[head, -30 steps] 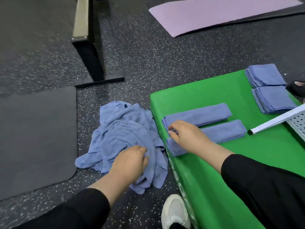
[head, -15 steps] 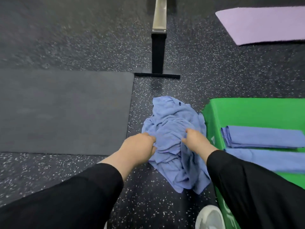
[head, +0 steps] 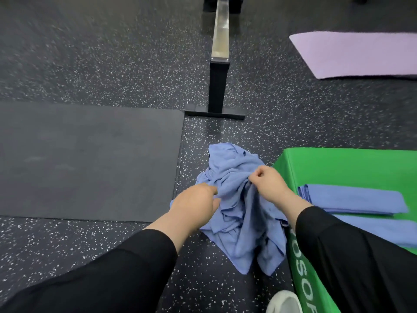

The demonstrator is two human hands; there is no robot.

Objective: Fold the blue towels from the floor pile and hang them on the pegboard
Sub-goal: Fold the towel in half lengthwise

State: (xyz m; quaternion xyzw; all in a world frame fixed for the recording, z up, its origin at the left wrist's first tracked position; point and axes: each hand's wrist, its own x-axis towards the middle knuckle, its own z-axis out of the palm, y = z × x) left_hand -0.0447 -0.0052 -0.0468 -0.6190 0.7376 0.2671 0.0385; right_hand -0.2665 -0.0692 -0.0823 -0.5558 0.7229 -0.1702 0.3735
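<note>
A dark floor (head: pixel 293 123) flecked with white specks is seen across the whole view. A black stand (head: pixel 217 91) with a flat foot and a long metal top rail is placed on it near the middle. To the left of the stand, just beside its foot, a dark grey mat (head: pixel 85 161) is laid flat. To the right of the stand and farther back, a lilac mat (head: pixel 356 54) is spread out. Nearer than the stand and to its right, a green box (head: pixel 338 168) with pale lettering on its side is set, and a white shoe (head: pixel 285 302) is seen at its near corner.
</note>
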